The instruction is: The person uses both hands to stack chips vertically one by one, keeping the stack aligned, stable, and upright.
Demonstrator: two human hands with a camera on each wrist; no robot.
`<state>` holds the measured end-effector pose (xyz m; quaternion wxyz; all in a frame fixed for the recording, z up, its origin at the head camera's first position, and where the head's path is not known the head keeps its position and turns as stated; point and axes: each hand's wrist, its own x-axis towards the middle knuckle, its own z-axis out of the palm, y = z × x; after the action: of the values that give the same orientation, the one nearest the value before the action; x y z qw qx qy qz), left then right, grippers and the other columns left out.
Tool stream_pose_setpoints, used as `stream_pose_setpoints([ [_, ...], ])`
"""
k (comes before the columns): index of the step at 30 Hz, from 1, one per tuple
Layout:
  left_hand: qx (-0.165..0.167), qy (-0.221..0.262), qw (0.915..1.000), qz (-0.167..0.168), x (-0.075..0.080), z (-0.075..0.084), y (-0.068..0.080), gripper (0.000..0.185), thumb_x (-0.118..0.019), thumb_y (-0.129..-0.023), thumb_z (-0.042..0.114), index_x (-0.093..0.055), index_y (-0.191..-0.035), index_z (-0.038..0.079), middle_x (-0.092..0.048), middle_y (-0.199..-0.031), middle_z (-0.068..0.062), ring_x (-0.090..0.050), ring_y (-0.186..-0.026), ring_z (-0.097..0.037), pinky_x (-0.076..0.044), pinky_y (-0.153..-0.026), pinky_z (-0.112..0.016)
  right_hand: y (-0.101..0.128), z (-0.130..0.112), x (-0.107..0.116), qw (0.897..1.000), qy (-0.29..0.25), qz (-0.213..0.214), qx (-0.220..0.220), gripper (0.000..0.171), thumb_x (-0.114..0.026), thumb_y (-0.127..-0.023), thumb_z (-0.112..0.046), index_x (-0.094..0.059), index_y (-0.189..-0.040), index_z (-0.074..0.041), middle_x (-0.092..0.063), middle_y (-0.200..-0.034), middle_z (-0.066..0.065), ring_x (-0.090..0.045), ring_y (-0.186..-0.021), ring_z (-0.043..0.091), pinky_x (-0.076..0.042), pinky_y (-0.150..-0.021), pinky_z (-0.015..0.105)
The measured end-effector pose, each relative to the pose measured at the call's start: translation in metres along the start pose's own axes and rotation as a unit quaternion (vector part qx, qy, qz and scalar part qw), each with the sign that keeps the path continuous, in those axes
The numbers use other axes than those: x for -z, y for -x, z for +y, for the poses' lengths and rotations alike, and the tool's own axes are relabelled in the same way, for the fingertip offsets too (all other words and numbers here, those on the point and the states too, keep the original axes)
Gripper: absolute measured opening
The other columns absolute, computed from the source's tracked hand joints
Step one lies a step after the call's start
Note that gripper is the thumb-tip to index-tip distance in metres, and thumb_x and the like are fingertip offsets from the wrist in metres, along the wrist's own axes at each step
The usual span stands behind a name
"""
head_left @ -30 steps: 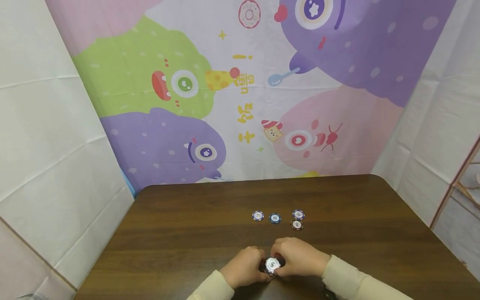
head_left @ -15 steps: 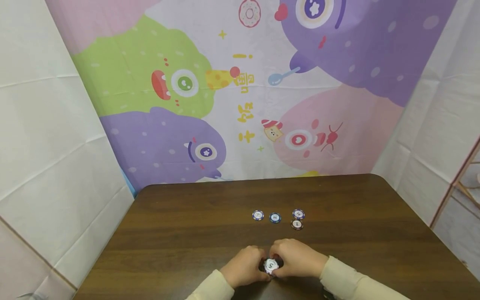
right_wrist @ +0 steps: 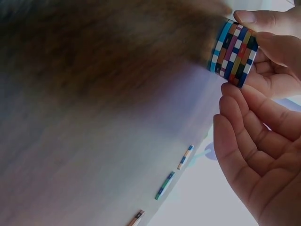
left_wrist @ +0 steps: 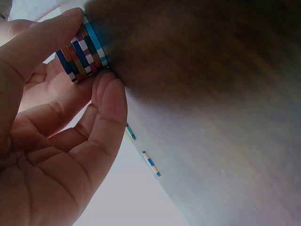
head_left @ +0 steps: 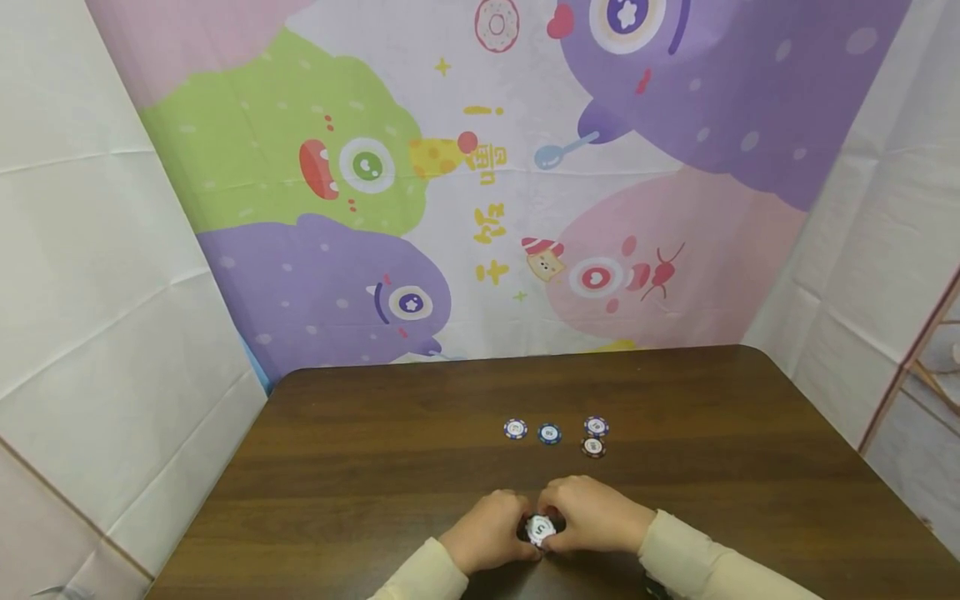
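At the near edge of the dark wooden table (head_left: pixel 375 450), a stack of poker chips (head_left: pixel 541 529) stands between both hands. Left hand (head_left: pixel 487 533) and right hand (head_left: pixel 596 517) each curl fingers round the stack's sides, gripping it; its striped edges show clearly in the wrist views (left_wrist: pixel 82 49) (right_wrist: pixel 233 52). Farther back lie four loose chips (head_left: pixel 550 434), apart from the hands. Behind hangs a cartoon monster backdrop (head_left: pixel 480 167).

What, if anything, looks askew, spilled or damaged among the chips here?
Nothing stands out. Both hands, left hand and right hand, hold a neat stack of poker chips on the wooden table; four loose chips lie flat beyond it, none broken.
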<state>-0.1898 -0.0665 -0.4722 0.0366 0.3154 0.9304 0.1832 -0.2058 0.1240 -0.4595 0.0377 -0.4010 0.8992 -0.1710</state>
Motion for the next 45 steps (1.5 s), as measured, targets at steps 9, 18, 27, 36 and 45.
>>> stream_pose_setpoints([
  [9, -0.003, -0.013, 0.9999, 0.002, 0.002, 0.001, -0.001, 0.027, -0.086, -0.067, 0.026, -0.063, -0.076, 0.015, -0.057, -0.069, 0.012, -0.042, -0.064, 0.001, -0.037, -0.059, -0.017, 0.002, 0.006, 0.013, 0.999, -0.032, 0.021, -0.022, 0.030, -0.077, -0.080, -0.033, -0.071, -0.100, -0.010, -0.064, -0.088, -0.007, -0.054, -0.075, 0.002, -0.047, -0.065, 0.020],
  [18, 0.003, -0.018, 0.9998, 0.000, 0.002, 0.001, 0.000, 0.029, -0.087, -0.066, 0.027, -0.062, -0.076, 0.015, -0.055, -0.069, 0.012, -0.044, -0.065, 0.001, -0.039, -0.060, -0.017, -0.002, 0.039, 0.020, 0.989, 0.011, 0.099, -0.113, 0.038, -0.075, -0.084, -0.031, -0.069, -0.109, -0.004, -0.070, -0.102, 0.006, -0.066, -0.088, 0.018, -0.054, -0.075, 0.035],
  [27, 0.001, -0.021, 0.9998, 0.004, 0.000, 0.001, 0.001, 0.030, -0.087, -0.065, 0.027, -0.061, -0.074, 0.015, -0.055, -0.068, 0.011, -0.043, -0.064, 0.000, -0.037, -0.060, -0.017, -0.004, 0.071, 0.026, 0.974, 0.028, 0.120, -0.189, 0.038, -0.076, -0.083, -0.030, -0.069, -0.108, -0.001, -0.066, -0.099, 0.006, -0.065, -0.087, 0.019, -0.054, -0.078, 0.039],
  [36, 0.000, -0.025, 0.9997, 0.003, -0.001, 0.001, 0.000, 0.029, -0.087, -0.065, 0.028, -0.065, -0.077, 0.015, -0.058, -0.069, 0.011, -0.045, -0.066, 0.000, -0.039, -0.061, -0.017, -0.007, 0.090, 0.023, 0.969, 0.026, 0.092, -0.227, 0.020, -0.074, -0.084, -0.024, -0.062, -0.074, -0.011, -0.053, -0.076, 0.001, -0.045, -0.068, 0.015, -0.040, -0.063, 0.033],
  [45, 0.000, -0.038, 0.9993, 0.003, -0.001, 0.000, -0.001, 0.030, -0.087, -0.066, 0.030, -0.066, -0.079, 0.015, -0.060, -0.071, 0.010, -0.048, -0.067, 0.000, -0.040, -0.062, -0.018, -0.011, 0.099, 0.016, 0.970, 0.049, 0.088, -0.219, 0.022, -0.072, -0.084, -0.020, -0.057, -0.068, -0.014, -0.053, -0.073, 0.001, -0.046, -0.068, 0.016, -0.042, -0.065, 0.037],
])
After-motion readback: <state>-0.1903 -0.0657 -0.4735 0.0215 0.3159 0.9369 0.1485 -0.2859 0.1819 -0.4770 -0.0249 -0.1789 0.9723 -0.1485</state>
